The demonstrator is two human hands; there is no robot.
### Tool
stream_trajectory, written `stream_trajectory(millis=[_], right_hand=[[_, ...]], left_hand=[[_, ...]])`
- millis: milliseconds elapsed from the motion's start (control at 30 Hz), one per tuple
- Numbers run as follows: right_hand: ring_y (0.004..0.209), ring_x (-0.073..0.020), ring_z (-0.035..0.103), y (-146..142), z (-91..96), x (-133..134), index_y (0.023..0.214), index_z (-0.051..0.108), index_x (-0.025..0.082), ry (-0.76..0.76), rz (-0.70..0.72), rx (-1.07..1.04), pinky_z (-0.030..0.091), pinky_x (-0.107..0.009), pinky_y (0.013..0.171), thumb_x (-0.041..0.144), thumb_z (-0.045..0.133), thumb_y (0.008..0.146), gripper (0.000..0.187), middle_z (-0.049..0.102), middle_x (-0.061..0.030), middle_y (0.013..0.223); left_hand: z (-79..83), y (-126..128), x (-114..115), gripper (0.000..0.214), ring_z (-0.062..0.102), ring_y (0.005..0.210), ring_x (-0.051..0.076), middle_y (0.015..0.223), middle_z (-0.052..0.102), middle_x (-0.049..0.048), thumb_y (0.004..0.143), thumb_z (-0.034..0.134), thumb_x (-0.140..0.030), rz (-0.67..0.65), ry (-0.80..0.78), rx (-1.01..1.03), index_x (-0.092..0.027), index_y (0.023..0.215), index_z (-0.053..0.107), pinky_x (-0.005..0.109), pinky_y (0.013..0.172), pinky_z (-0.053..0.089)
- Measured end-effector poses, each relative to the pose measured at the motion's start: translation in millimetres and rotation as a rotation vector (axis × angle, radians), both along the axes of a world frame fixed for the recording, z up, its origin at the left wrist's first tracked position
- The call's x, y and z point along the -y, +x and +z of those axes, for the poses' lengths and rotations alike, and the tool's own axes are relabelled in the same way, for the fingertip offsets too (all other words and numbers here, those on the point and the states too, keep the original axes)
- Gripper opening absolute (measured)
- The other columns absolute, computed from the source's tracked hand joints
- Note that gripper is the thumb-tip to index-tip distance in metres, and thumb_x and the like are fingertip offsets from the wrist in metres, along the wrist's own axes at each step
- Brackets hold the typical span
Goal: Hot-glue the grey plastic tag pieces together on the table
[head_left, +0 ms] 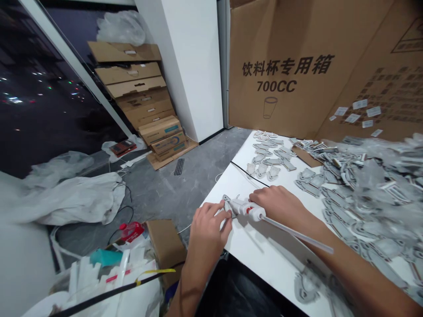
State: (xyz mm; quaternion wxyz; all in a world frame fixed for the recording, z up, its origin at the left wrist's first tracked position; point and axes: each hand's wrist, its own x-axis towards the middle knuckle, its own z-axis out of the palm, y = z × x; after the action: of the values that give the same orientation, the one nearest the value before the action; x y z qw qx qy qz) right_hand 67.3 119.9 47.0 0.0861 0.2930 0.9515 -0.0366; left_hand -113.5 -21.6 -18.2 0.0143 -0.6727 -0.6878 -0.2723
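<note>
My right hand (276, 200) is wrapped round a white glue gun (243, 207), its nozzle pointing left. From the gun's rear end a long white glue stick (297, 235) juts out toward my right forearm. Between the thumb and fingers of my left hand (209, 224) is a small grey flat piece (226, 200), held at the nozzle; my fingers cover much of it. Both hands are over the near left edge of the white table (243, 244). Similar grey pieces (261, 169) lie in rows farther back, and one more grey piece (306, 287) rests near my right forearm.
Many grey pieces and clear plastic bags (380, 176) are heaped on the right. A large cardboard box (280, 53) stands behind the table. A black cord (249, 174) crosses the tabletop. Lower left is a box of scraps (132, 273); cartons (168, 141) stand on the floor beyond.
</note>
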Motion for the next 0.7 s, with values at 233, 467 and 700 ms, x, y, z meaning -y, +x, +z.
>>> stream_trajectory(millis=[233, 467, 700], right_hand=[[0.079, -0.026, 0.072, 2.9, 4.1, -3.3, 0.09, 0.072, 0.02, 0.019, -0.007, 0.008, 0.018, -0.036, 0.059, 0.016, 0.057, 0.093, 0.016, 0.078, -0.0089, 0.097], [0.076, -0.023, 0.069, 8.9, 4.7, -11.2, 0.087, 0.068, 0.021, -0.022, -0.069, -0.09, 0.02, -0.034, 0.061, 0.022, 0.062, 0.089, 0.006, 0.077, -0.0067, 0.095], [0.068, -0.0188, 0.057, 14.9, -3.0, -16.6, 0.069, 0.052, 0.022, -0.091, -0.173, -0.257, 0.023, -0.031, 0.061, 0.025, 0.058, 0.089, 0.021, 0.07, -0.0054, 0.077]], left_hand=[[-1.1, -1.4, 2.0, 0.014, 0.068, 0.109, 0.027, 0.127, 0.077, 0.0022, 0.093, 0.075, -0.015, 0.001, -0.013, 0.005, -0.027, 0.1, 0.076, 0.043, 0.084, 0.052], [-5.3, -2.2, 2.3, 0.015, 0.067, 0.109, 0.027, 0.128, 0.077, 0.0039, 0.094, 0.073, -0.015, -0.011, 0.018, 0.012, -0.027, 0.103, 0.077, 0.044, 0.086, 0.052], [-4.0, -1.1, 5.9, 0.024, 0.067, 0.111, 0.028, 0.129, 0.076, 0.0053, 0.095, 0.068, -0.011, -0.025, 0.047, -0.013, -0.027, 0.113, 0.075, 0.048, 0.091, 0.052]])
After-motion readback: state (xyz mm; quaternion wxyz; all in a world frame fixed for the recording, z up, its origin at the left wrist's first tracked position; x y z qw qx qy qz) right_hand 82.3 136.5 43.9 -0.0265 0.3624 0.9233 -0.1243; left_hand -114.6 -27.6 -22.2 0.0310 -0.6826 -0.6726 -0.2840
